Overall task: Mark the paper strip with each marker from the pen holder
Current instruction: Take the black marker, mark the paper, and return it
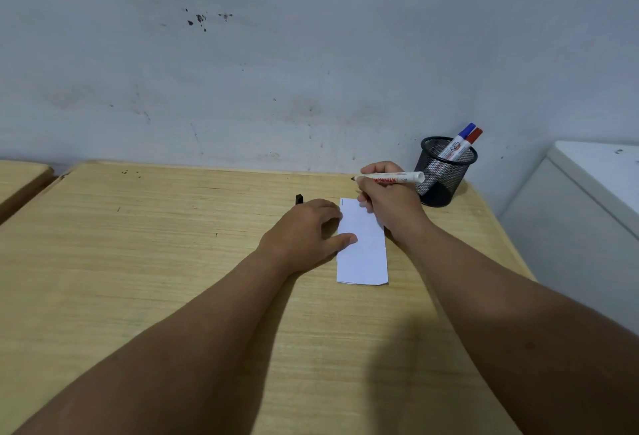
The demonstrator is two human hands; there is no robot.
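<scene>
Holding the paper strip [363, 244] flat against the wooden surface [173, 262], my left hand [304, 232] lies spread over its left edge, fingers loose and open, with the thumb pressing down on the white sheet. My right hand [387, 203] is closed around an uncapped marker [390, 178], a white-barrelled one with red lettering. It lies almost level across my knuckles, its dark tip pointing left and lifted clear of the paper, near the strip's far end.

A short dark line shows at the far left corner of the strip, so I judge that this marker's stroke is already made, though the mark is small and I cannot be sure of its colour. The black cap [299, 199] sits on the surface just beyond my left hand, apart from the marker.

Behind my right hand stands the black mesh pen holder [446, 172], close to the wall. Two markers lean in it, a blue-capped marker [461, 137] and a red-capped marker [470, 141], both capped.

By my reckoning I am about a third of the way through: one marker used, two left. What remains is to recap this one, return it, and then repeat the stroke with the blue and the red.
</scene>
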